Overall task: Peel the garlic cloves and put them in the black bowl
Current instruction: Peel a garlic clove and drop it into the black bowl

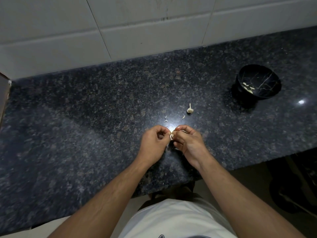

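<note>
granite counter; both hands pinch garlic clove.

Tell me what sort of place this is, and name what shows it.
Most likely a home kitchen. A dark speckled stone countertop runs along a white tiled wall, and both hands, left hand and right hand, work a garlic clove, with peeled cloves already in the black bowl.

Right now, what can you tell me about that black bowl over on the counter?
The black bowl is round and deep, glossy, with thin pale veins like marble across its inside. It stands upright on the dark speckled counter, far right and well beyond both hands, which do not touch it. A few pale peeled garlic cloves lie at the bottom, toward its left side. Its material cannot be told for sure.
</note>
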